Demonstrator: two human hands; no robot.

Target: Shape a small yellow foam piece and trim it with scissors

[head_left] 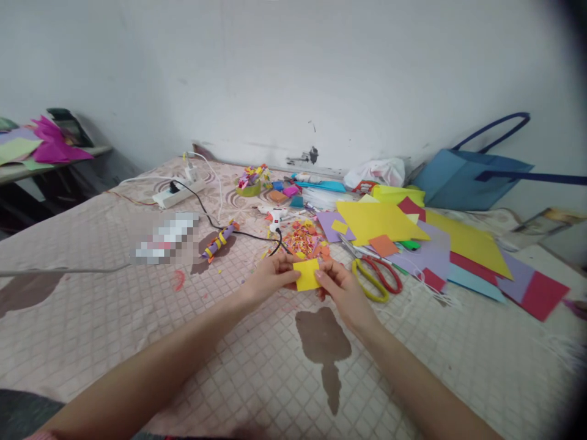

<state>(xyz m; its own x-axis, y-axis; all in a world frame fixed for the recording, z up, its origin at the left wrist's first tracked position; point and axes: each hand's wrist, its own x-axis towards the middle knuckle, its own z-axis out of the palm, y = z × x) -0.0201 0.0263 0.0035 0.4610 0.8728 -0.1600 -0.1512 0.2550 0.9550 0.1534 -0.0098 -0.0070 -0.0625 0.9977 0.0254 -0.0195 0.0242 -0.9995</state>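
Yellow square sheet [306, 275], one in number, is held flat between two hands on the near side of the glue gun [276, 219] and slightly to its right. Its left edge is pinched by the left hand [268, 280], with the thumb laid on top and the fingers curled behind. Its right side is gripped in the same way by the right hand [343, 287]. Both grips are closed to the thickness of the sheet.

One glue gun is seen, with a black cord attached. Just right of it and nearer, a heap of small scraps [303, 237] is spread, too many to be counted. One pair of scissors [367, 259], with one yellow and one red handle loop, is placed farther right and nearer than the gun. One purple roll [219, 241], banded with yellow, is laid to the gun's left. One power strip [178, 194] is set farther left and beyond it. One green bowl [248, 191], filled with coloured pieces, is placed behind and left of the gun. To its far right and beyond, one blue bag [472, 178] is seen.
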